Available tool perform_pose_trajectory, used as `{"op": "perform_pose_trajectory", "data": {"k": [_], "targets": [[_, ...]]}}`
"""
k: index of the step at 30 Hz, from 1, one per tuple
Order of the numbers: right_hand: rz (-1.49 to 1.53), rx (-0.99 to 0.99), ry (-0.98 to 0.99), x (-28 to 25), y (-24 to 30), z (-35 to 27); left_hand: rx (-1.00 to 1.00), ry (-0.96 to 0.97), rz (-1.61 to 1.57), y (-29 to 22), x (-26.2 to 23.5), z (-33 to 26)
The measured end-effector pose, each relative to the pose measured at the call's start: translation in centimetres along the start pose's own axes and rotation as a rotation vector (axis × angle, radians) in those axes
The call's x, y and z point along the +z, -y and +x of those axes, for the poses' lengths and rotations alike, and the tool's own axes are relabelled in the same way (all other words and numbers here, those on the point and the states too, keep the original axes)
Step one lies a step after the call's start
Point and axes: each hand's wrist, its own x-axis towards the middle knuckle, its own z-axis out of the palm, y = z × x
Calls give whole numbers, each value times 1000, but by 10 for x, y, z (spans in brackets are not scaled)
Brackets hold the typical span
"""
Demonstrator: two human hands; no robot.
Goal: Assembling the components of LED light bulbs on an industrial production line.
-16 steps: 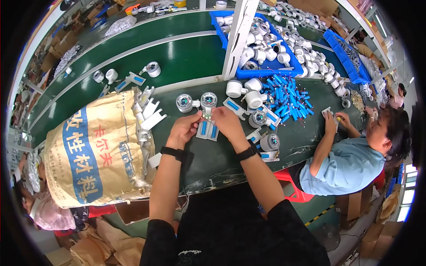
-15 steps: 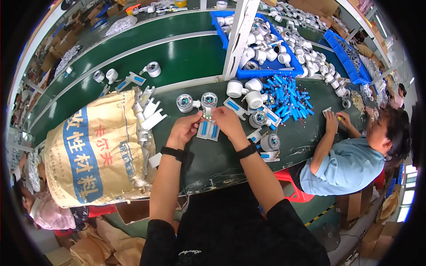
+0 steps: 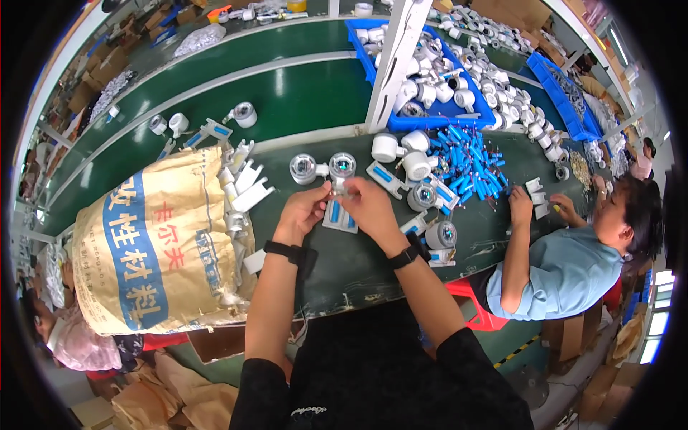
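Note:
In front of me a white battery housing (image 3: 350, 221) with blue cells lies on the dark green bench, its top end joining or touching a round white lamp head (image 3: 342, 165). My left hand (image 3: 306, 209) pinches at the left of that junction, thumb and fingertips together. From the right, my right hand (image 3: 373, 212) closes its fingers over the same spot. Whatever small part lies between the fingertips is hidden. A second round lamp head (image 3: 303, 168) sits just left of the first. Right of my hand lies another white housing with a blue cell (image 3: 385, 177).
A large paper sack (image 3: 158, 236) with white plastic parts spilling out stands left. Loose blue cells (image 3: 469, 165) are heaped right, near white lamp heads (image 3: 416, 163). Behind a white post (image 3: 394, 72) sits a blue crate (image 3: 437, 118). A co-worker (image 3: 566, 261) handles white parts at right.
My hands stay at the junction, with the right fingers covering more of it. The view has shifted slightly. The co-worker's hands have moved apart, uncovering white parts between them.

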Motion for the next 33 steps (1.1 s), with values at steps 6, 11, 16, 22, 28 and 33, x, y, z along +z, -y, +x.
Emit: {"op": "perform_pose_trajectory", "data": {"k": [6,11,16,22,28,33], "targets": [[-52,-135,-68,6,11,-5,-11,12,-3,3,-3,0],[-136,-190,-126,12,7,-6,-21,16,8,-2,3,-2],[-207,-324,-99,15,5,-5,0,1,29,-4,3,-3],[-185,-274,-81,15,0,-5,-58,-13,6,-1,-1,-2],[-2,-165,-114,6,8,-3,-14,-18,26,-1,3,-6],[92,-59,-197,3,-4,1,43,-52,69,1,13,-17]]}}
